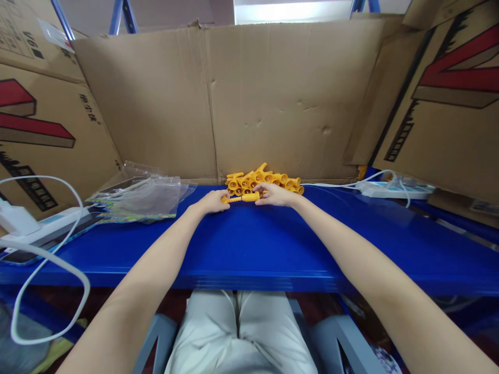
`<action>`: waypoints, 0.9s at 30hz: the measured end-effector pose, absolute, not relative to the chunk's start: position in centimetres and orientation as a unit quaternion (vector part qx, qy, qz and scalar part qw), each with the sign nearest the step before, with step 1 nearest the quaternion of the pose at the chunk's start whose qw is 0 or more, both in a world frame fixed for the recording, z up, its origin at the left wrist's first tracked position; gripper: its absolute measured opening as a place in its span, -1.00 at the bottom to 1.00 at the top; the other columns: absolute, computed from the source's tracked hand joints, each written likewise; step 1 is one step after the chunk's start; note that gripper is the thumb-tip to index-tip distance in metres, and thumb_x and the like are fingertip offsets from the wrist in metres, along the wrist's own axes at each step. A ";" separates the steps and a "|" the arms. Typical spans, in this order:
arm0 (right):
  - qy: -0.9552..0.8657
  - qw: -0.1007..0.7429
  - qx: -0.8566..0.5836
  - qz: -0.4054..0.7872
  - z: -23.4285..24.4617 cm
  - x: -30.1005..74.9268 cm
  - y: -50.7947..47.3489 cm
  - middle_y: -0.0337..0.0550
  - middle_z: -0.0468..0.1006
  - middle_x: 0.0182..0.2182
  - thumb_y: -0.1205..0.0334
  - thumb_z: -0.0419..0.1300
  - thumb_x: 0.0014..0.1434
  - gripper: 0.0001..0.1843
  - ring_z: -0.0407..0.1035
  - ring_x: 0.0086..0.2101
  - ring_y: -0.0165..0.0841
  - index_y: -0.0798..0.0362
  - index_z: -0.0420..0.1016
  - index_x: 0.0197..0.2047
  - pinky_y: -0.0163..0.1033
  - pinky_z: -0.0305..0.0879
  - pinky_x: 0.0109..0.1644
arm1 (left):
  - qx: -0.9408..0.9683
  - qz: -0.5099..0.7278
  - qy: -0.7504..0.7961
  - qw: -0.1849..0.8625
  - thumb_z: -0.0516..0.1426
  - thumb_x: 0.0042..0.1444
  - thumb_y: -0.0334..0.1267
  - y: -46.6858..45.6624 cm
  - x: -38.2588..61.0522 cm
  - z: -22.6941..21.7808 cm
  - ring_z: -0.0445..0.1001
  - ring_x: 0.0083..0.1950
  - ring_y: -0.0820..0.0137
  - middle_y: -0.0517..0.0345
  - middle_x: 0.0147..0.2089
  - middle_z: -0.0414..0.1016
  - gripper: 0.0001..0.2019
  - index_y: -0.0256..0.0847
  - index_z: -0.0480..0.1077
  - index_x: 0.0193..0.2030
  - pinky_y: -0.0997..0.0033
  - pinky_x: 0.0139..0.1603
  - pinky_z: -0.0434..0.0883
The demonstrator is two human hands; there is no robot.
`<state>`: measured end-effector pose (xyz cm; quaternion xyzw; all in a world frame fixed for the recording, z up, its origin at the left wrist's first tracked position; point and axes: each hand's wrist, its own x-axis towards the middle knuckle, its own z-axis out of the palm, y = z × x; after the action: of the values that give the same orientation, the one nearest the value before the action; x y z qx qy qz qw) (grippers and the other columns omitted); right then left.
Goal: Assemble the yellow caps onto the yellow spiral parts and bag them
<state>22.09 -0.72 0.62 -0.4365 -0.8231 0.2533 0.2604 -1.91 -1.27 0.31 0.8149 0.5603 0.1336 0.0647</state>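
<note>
A slim yellow plastic piece (250, 197) lies crosswise between my two hands, just above the blue tabletop. Its left half looks like a thin ribbed rod and its right half like a thicker cylinder; whether these are one part or two joined ones I cannot tell. My left hand (215, 201) is closed with its fingertips on the rod end. Around the thicker end, my right hand (275, 195) has its thumb and fingers pinched. Right behind my hands a pile of yellow plastic parts (268, 178) with round hollow ends leans near the cardboard, partly hidden by my right hand.
Clear plastic bags (144, 200) lie in a stack on the blue table (257, 244) at left. White power strips (393, 190) with cables stand at both sides. A cardboard wall (280, 104) closes off the back, with printed boxes (460, 104) at the sides.
</note>
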 end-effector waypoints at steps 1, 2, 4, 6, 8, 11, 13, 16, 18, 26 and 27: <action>-0.813 0.270 -0.435 0.279 0.6 22.2 -0.7 -0.11 0.46 -0.13 0.35 0.30 -0.03 -0.53 0.42 -0.32 -0.44 0.10 0.35 -0.02 -0.27 0.38 -0.16 | 0.814 0.135 0.561 0.064 0.08 -0.15 -0.24 -1.4 -1.8 0.4 0.37 -0.47 0.42 0.27 -0.53 0.44 -0.71 -0.15 0.35 -0.20 0.48 -0.43 0.19; -0.801 0.279 -0.432 0.305 0.5 22.2 -0.6 -0.13 0.47 -0.16 0.37 0.30 -0.04 -0.56 0.43 -0.32 -0.45 0.10 0.35 -0.06 -0.27 0.38 -0.15 | 0.814 0.136 0.561 0.062 0.08 -0.15 -0.24 -1.5 -1.8 0.5 0.37 -0.47 0.41 0.27 -0.53 0.44 -0.71 -0.15 0.35 -0.21 0.48 -0.43 0.19; -0.775 0.291 -0.426 0.365 0.6 22.3 -0.8 -0.15 0.50 -0.22 0.39 0.30 -0.02 -0.66 0.46 -0.34 -0.44 0.10 0.37 -0.14 -0.27 0.39 -0.13 | 0.814 0.138 0.561 0.063 0.09 -0.16 -0.23 -1.7 -1.7 0.7 0.37 -0.47 0.41 0.27 -0.54 0.44 -0.73 -0.15 0.34 -0.23 0.48 -0.44 0.20; -0.745 0.292 -0.425 0.424 0.7 22.4 -1.0 -0.16 0.52 -0.29 0.38 0.27 0.03 -0.76 0.48 -0.37 -0.43 0.11 0.37 -0.20 -0.28 0.41 -0.15 | 0.815 0.142 0.558 0.071 0.09 -0.17 -0.22 -1.9 -1.6 0.8 0.37 -0.49 0.41 0.27 -0.55 0.44 -0.74 -0.16 0.34 -0.26 0.48 -0.45 0.20; -0.721 0.286 -0.430 0.462 0.8 22.4 -1.3 -0.14 0.53 -0.35 0.32 0.23 0.10 -0.86 0.49 -0.43 -0.44 0.13 0.36 -0.25 -0.31 0.43 -0.22 | 0.816 0.150 0.553 0.082 0.08 -0.17 -0.22 -2.0 -1.6 0.9 0.37 -0.50 0.42 0.28 -0.56 0.43 -0.75 -0.16 0.35 -0.27 0.48 -0.45 0.21; -0.703 0.285 -0.438 0.483 0.9 22.2 -1.6 -0.12 0.55 -0.44 0.17 0.14 0.21 -0.82 0.46 -0.52 -0.44 0.12 0.32 -0.32 -0.34 0.43 -0.35 | 0.817 0.165 0.546 0.085 0.08 -0.17 -0.22 -2.0 -1.6 0.9 0.37 -0.49 0.42 0.27 -0.56 0.43 -0.74 -0.17 0.35 -0.26 0.48 -0.43 0.22; -0.695 0.287 -0.445 0.486 0.8 22.1 -1.6 -0.12 0.55 -0.49 0.08 0.09 0.23 -0.76 0.45 -0.56 -0.44 0.10 0.28 -0.32 -0.35 0.40 -0.44 | 0.816 0.167 0.547 0.080 0.09 -0.17 -0.22 -1.9 -1.7 0.8 0.37 -0.48 0.42 0.26 -0.55 0.43 -0.73 -0.18 0.36 -0.26 0.47 -0.41 0.22; -0.694 0.281 -0.450 0.487 0.7 22.1 -1.5 -0.11 0.55 -0.50 0.01 0.08 0.22 -0.71 0.45 -0.55 -0.42 0.09 0.28 -0.25 -0.37 0.38 -0.48 | 0.817 0.158 0.549 0.073 0.09 -0.17 -0.21 -1.7 -1.8 0.7 0.38 -0.47 0.40 0.25 -0.54 0.44 -0.73 -0.18 0.37 -0.26 0.47 -0.42 0.21; -0.699 0.269 -0.439 0.496 0.6 22.3 -1.4 -0.09 0.57 -0.44 0.04 0.16 0.18 -0.70 0.48 -0.50 -0.42 0.11 0.29 -0.17 -0.37 0.39 -0.44 | 0.819 0.156 0.548 0.065 0.09 -0.17 -0.21 -1.6 -1.8 0.7 0.38 -0.47 0.40 0.24 -0.53 0.44 -0.73 -0.18 0.38 -0.27 0.46 -0.42 0.21; -0.699 0.248 -0.396 0.542 0.6 23.0 -1.0 -0.04 0.57 -0.51 0.09 0.23 0.13 -0.70 0.40 -0.62 -0.49 0.19 0.35 -0.34 -0.43 0.35 -0.53 | 0.821 0.164 0.544 0.059 0.08 -0.17 -0.21 -2.0 -1.6 0.9 0.37 -0.47 0.40 0.25 -0.55 0.43 -0.73 -0.18 0.38 -0.26 0.47 -0.41 0.21; -0.694 0.244 -0.401 0.546 0.5 22.9 -0.9 -0.04 0.56 -0.55 0.03 0.16 0.17 -0.66 0.36 -0.67 -0.51 0.19 0.35 -0.38 -0.45 0.30 -0.60 | 0.821 0.163 0.545 0.057 0.08 -0.17 -0.21 -2.1 -1.5 0.9 0.37 -0.48 0.40 0.25 -0.55 0.42 -0.73 -0.18 0.37 -0.27 0.47 -0.42 0.21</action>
<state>22.91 -0.92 0.53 -0.4005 -0.6939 0.5465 0.2437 -1.49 -2.10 0.92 0.8207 0.5446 0.1630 0.0572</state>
